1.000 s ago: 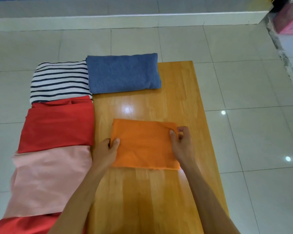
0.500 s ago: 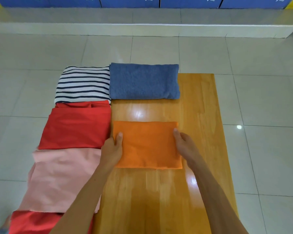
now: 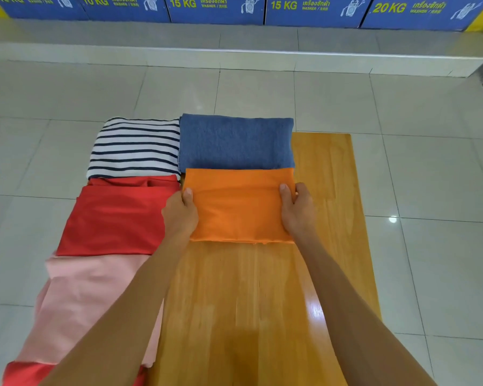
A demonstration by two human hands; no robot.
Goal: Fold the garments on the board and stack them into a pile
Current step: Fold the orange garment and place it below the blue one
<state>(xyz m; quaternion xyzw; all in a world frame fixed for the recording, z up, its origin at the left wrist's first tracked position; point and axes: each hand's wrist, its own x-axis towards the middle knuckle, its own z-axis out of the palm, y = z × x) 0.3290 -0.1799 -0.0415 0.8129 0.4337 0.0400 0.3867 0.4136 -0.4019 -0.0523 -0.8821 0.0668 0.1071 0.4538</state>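
Hands grip the folded orange garment (image 3: 237, 204) at both sides, left hand (image 3: 180, 215) and right hand (image 3: 297, 211) pinching its edges, its far edge touching the blue garment (image 3: 236, 142) on the wooden board (image 3: 326, 168).

Both hands hold a folded orange garment (image 3: 239, 204) on the wooden board (image 3: 329, 190): the left hand (image 3: 180, 215) grips its left edge, the right hand (image 3: 297, 208) its right edge. Its far edge touches a folded blue garment (image 3: 236, 142). At the left lie striped (image 3: 135, 147), red (image 3: 117, 215) and pink (image 3: 92, 302) garments.

Glossy grey tile floor (image 3: 262, 96), raised ledge (image 3: 234, 55), blue signs (image 3: 215, 8).
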